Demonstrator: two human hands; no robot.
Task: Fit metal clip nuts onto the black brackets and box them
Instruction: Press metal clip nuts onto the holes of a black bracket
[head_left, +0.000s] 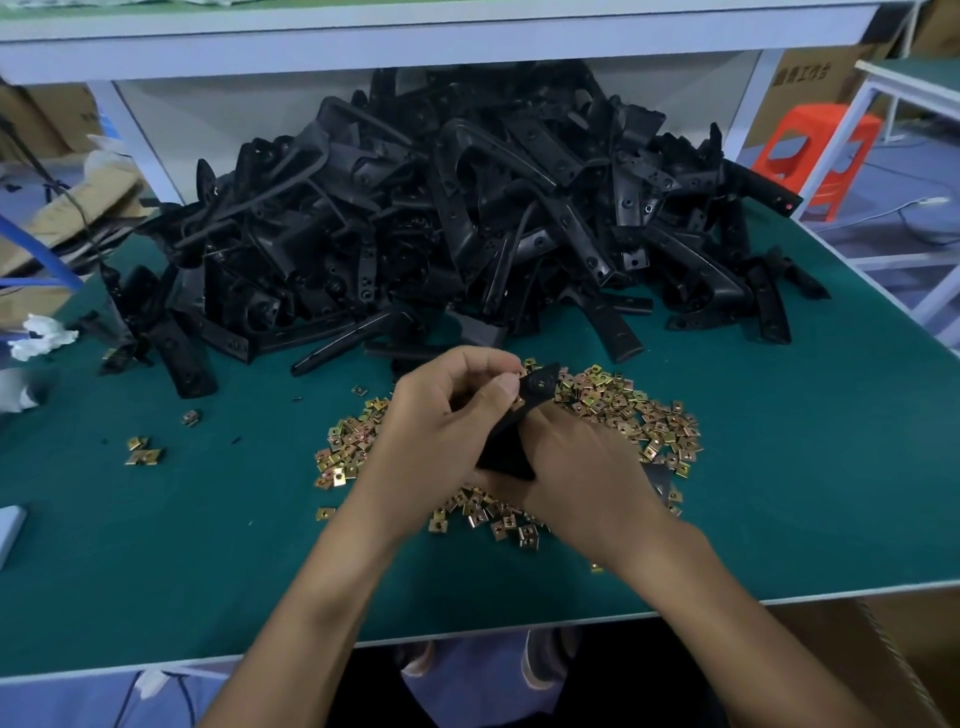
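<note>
Right hand (587, 483), left hand (441, 441) gripping matte bracket (537, 391)

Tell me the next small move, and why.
Probably press the nut fully onto the bracket: the left hand pinches what looks like a nut at the bracket's top end, while the right hand grips its lower part.

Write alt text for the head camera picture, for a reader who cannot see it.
A person's left hand pinches the upper end of a black bracket and the right hand grips its lower part, above a scatter of brass-coloured clip nuts on a green table. A large heap of brackets lies behind.
</note>
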